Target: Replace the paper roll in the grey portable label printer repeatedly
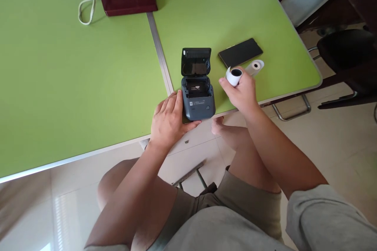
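Note:
A dark grey label printer (199, 108) stands near the table's front edge, its lid (196, 62) raised and the roll compartment exposed. My left hand (169, 117) cups the printer's near left corner, fingers along its left side and thumb across the front. To the right of the printer, my right hand (244, 91) grips a white paper roll (232, 78), whose dark core faces up. A loose end of paper sticks up at the roll's left. Just beyond that hand lies a second paper roll (259, 66) on the table, partly unwound.
A black smartphone (240, 52) lies behind the rolls on the green table (88, 74). At the back stands a dark red appliance (129, 2) with a white cord (88, 13). A metal strip (159, 49) crosses the tabletop. To the right is a black chair (347, 51).

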`<action>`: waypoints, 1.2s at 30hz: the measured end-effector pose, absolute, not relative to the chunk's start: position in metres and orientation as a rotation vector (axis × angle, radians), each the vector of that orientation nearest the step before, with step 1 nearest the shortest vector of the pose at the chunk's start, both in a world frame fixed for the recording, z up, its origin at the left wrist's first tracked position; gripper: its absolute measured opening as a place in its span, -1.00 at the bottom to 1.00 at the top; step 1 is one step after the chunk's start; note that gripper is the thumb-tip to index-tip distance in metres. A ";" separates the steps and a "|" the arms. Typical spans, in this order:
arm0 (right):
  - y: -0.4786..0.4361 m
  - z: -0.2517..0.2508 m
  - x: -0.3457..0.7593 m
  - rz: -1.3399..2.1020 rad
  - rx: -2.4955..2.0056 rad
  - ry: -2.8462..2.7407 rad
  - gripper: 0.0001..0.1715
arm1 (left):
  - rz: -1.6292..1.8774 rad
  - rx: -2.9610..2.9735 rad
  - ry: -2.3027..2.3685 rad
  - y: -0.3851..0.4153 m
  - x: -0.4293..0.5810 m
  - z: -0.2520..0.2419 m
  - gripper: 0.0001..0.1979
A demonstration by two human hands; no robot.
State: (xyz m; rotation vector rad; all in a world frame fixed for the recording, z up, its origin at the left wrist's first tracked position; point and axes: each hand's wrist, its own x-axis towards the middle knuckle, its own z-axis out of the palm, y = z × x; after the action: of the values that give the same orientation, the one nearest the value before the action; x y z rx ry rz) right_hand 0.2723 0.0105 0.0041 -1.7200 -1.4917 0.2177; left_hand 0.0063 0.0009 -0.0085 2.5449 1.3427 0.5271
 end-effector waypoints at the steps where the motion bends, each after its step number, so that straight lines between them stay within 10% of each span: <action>1: 0.013 0.003 0.274 0.168 -1.725 -1.544 -0.67 | 0.540 2.549 1.340 0.001 0.006 -0.009 0.12; 13: 0.008 -0.004 0.277 0.106 -1.721 -1.596 -0.55 | 0.553 2.618 1.339 0.001 0.005 -0.011 0.16; 18: -0.007 0.013 0.310 -0.293 -1.617 -1.461 -0.80 | 0.580 2.567 1.326 0.002 0.005 -0.012 0.07; 24: 0.022 0.003 0.374 -0.051 -1.628 -1.721 -0.22 | 0.615 2.595 1.335 0.003 0.005 -0.012 0.17; 36: 0.023 -0.007 0.386 0.247 -1.860 -1.422 -0.24 | 0.574 2.571 1.334 0.003 0.006 -0.010 0.19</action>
State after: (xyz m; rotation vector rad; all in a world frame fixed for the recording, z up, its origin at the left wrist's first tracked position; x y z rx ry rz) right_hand 0.3863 0.0233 -0.0066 -1.8595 -1.4225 0.2471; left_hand 0.0062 0.0026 -0.0099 2.5710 1.3338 0.5736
